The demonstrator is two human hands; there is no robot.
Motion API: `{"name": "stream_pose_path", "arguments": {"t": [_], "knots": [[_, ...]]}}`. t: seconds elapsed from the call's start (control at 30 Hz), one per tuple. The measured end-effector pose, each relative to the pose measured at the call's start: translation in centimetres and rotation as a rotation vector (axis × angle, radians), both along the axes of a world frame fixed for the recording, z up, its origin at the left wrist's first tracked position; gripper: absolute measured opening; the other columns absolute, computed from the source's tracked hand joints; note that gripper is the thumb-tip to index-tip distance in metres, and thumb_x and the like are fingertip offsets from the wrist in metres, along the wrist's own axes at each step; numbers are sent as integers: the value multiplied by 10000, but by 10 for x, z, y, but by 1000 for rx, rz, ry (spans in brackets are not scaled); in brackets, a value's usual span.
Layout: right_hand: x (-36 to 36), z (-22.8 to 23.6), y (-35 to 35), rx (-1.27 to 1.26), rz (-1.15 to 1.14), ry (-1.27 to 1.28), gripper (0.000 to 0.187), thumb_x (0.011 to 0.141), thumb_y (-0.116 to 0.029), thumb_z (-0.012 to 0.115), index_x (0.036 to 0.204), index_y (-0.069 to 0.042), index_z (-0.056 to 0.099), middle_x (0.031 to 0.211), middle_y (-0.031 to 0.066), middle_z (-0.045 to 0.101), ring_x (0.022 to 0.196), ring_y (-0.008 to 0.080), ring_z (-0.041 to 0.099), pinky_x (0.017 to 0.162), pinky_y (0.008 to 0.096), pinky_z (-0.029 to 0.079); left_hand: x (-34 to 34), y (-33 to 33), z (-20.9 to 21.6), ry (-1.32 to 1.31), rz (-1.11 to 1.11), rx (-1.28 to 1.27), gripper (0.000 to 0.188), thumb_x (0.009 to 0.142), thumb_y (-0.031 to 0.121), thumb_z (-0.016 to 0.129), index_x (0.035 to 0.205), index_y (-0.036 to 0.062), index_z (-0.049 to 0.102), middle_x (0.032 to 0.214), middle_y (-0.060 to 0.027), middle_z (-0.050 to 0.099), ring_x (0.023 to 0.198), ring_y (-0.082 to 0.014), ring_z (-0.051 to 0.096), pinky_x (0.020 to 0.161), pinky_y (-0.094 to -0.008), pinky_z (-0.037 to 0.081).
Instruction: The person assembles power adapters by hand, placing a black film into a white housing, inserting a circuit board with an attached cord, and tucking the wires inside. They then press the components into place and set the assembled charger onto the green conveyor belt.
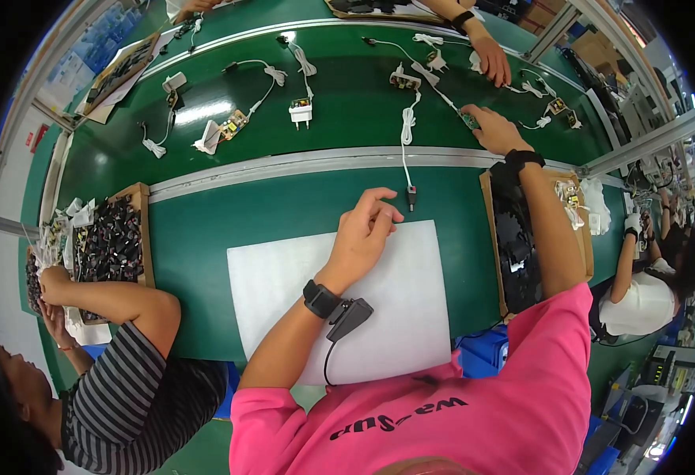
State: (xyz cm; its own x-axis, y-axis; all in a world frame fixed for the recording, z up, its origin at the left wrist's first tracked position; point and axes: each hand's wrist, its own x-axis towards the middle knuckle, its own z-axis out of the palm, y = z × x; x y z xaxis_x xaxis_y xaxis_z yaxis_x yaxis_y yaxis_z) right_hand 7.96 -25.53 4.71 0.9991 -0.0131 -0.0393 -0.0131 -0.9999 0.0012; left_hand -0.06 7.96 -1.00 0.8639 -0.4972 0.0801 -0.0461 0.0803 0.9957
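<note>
My left hand (363, 229) rests at the top edge of a white sheet (395, 317) on the green bench, fingers curled in with nothing visible in them. It wears a black wrist strap (321, 299) with a cord. Just right of its fingertips lies the black plug (411, 195) of a white cable (405, 131) that runs up onto the green conveyor belt (347, 95). My right hand (496, 131) reaches onto the belt, fingertips gripping a small green circuit board (467, 119) at the cable's far end.
A wooden tray (488, 237) of black parts lies under my right forearm. A co-worker in a striped shirt sits at left beside another tray (143, 229). Another person's hand (492, 59) works across the belt, among several boards and white cables. A person in white sits at right.
</note>
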Motion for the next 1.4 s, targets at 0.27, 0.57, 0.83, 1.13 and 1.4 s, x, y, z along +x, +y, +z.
{"name": "stream_pose_path", "arguments": {"t": [0.27,0.57,0.83,1.13,1.4], "knots": [[-5,84,1,1459,5,-50,474,959,-245,468,1365,-28,354,1181,217,602,1015,239,631,702,268,500,3,10,2,31,-43,6,240,969,97,458,1196,28,495,886,-88,664,759,-123,593,708,-261,500],[-98,132,111,1618,337,-282,666,920,-303,529,1454,-39,231,1241,249,554,1076,265,607,726,298,515,2,23,-5,3,-42,-51,238,958,88,457,1183,23,498,844,-89,663,737,-139,609,707,-275,510],[-151,32,186,1436,112,-227,837,778,-158,718,1461,-54,246,1209,195,582,1007,271,636,894,392,506,-5,17,1,46,-219,-373,356,964,171,518,1284,33,445,920,-67,634,782,-118,603,719,-273,506],[-132,91,162,591,245,-29,535,831,-109,643,1335,-51,472,998,104,669,845,211,649,778,313,500,14,48,14,354,-509,-209,432,920,321,610,1217,31,488,776,-91,617,683,-188,621,579,-301,493],[-16,1,89,299,326,254,410,874,-144,605,1266,-44,535,1213,149,551,1044,221,566,867,318,469,18,70,12,358,-1139,-933,439,901,351,620,1124,-15,525,698,-101,598,568,-178,580,519,-293,454]]}}
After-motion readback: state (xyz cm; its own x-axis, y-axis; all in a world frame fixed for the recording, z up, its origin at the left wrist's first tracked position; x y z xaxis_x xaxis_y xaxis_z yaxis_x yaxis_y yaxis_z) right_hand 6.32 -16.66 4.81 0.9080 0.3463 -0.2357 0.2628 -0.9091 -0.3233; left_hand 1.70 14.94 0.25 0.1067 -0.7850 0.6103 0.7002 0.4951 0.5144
